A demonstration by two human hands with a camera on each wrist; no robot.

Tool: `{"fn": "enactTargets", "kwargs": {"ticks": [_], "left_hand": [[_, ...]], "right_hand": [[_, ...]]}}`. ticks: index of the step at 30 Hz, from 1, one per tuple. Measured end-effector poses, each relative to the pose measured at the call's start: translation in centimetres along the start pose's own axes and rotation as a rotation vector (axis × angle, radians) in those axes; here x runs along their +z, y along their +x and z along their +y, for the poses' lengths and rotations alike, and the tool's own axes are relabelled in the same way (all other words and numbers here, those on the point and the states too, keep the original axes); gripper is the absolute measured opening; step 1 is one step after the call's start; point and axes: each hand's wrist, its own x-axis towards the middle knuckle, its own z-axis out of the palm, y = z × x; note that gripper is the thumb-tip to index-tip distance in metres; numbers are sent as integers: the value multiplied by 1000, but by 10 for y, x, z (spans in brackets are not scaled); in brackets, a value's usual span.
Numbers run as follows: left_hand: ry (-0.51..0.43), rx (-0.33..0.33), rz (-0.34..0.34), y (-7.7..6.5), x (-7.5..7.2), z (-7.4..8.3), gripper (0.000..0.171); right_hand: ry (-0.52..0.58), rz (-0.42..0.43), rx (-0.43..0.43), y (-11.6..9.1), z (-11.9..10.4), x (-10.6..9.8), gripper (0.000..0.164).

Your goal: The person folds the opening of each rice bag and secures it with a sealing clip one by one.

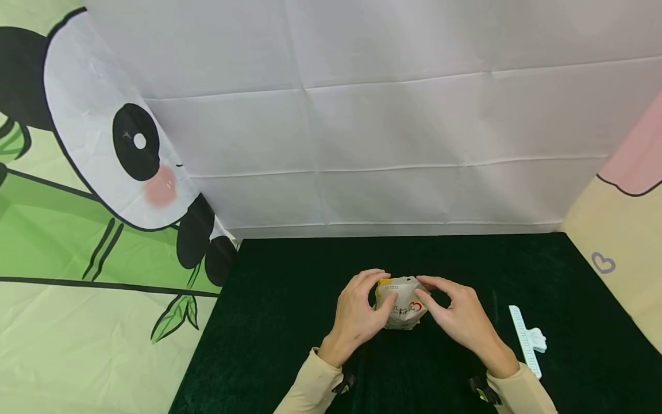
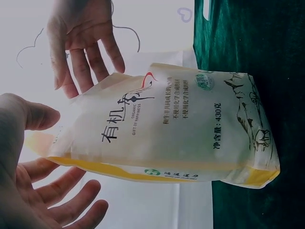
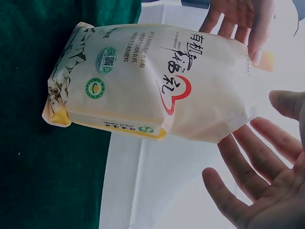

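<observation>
A pale food bag [image 1: 400, 310] with black Chinese print, a red heart-shaped stroke and yellow side edges stands upright on the dark green cloth. My left hand [image 1: 359, 313] is at its upper left corner, thumb on the front side and fingers spread toward the back. On the opposite corner, my right hand [image 1: 462, 319] has its thumb and forefinger held apart. The bag's top lies between both hands; in the right wrist view the right thumb [image 3: 286, 104] shows a gap from the bag [image 3: 138, 78], and the fingers reach its edge.
To the right lies a pale mint strip [image 1: 523, 339] with ruler-like marks and a scalloped side piece. A dark green cloth [image 1: 279, 322] covers the table. Behind it hangs a white sheet [image 1: 388, 126], with a panda-print sheet [image 1: 119, 155] at left.
</observation>
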Motion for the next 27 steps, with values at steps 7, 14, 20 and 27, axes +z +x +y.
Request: {"fn": "enactTargets", "kwargs": {"ticks": [7,14,20,27], "left_hand": [[-4,-6,-1,2,3,-1,37],[-8,-9,2,7,3,-1,36],[-18,-10,0,11,5,0,33],[-30,-3,5,14,10,2,30]], "right_hand": [[4,-1,-4,2,1,0,30],[-3,-4,-14,5,2,-2,29],[6,11,-51,8,7,-1,26],[-8,39,-94,10,12,2,26]]}}
